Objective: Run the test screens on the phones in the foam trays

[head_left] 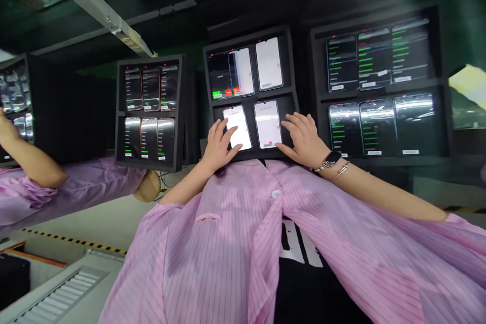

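Observation:
A black foam tray (290, 68) in front of me holds several phones in two rows. My left hand (219, 144) rests on the lower left phone (239, 126), whose screen is white; the fingers are spread and touch the glass. My right hand (304, 136), with a watch and bracelet at the wrist, lies with spread fingers over the lower right slot, its fingertips at the edge of the lower middle phone (268, 124), also lit white. The upper row has a dark phone (219, 76), a half-lit one and a white one (269, 63).
A similar tray (182, 111) with dark-screened phones stands to the left, and a larger one (379, 92) to the right. Another person's arm in a pink sleeve (34, 182) reaches in at the far left. A metal rail (94, 7) runs overhead.

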`<state>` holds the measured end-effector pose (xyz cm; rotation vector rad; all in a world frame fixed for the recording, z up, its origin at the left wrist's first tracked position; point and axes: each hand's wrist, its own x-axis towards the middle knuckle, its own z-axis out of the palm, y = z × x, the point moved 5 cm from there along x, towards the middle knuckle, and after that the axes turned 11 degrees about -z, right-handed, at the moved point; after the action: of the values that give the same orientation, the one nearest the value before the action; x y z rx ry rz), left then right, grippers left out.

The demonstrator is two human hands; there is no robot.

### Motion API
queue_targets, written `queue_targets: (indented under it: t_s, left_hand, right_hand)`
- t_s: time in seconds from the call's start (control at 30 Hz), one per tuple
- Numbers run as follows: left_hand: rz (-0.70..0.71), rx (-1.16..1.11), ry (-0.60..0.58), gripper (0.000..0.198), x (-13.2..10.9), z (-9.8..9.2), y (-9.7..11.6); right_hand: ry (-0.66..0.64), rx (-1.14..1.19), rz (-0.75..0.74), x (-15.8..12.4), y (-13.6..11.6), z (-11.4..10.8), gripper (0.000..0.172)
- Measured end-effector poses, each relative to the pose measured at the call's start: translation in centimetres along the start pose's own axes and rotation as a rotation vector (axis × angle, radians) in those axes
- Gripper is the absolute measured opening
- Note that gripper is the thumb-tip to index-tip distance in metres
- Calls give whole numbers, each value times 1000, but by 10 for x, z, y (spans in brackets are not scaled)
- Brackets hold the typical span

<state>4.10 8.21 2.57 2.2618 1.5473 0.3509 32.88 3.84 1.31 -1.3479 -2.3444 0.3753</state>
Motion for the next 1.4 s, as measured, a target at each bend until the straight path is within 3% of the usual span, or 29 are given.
queue_targets:
  t_s: [0.17, 0.3, 0.77, 0.93, 1.03, 1.2, 1.3, 1.4]
  left_hand:
    - [-71, 14, -52, 61, -14, 26, 7]
    - [-67, 60, -43, 59, -15, 38, 8]
    - [-76, 94, -52, 52, -14, 41, 14]
    - [-104, 25, -19, 58, -13, 33, 10]
    - [-145, -29, 66, 71, 8, 16, -3]
    - [-222, -52, 184, 79, 83, -11, -36]
    - [-237, -55, 198, 75, 122, -16, -54]
    - [-247, -40, 185, 71, 140, -10, -66]
  right_hand:
    - [-43, -19, 82, -19, -4, 26, 73]
    - [-37, -25, 84, -19, -3, 35, 72]
    - [-50, -43, 90, -19, -2, 38, 79]
    - [-90, -80, 58, -18, -8, 34, 62]
    - [-15, -79, 62, 2, 4, 22, 57]
    - [92, -46, 72, 73, 53, 4, 55]
    - [77, -34, 87, 107, 80, 8, 59]
    - [35, -9, 84, 122, 93, 16, 60]
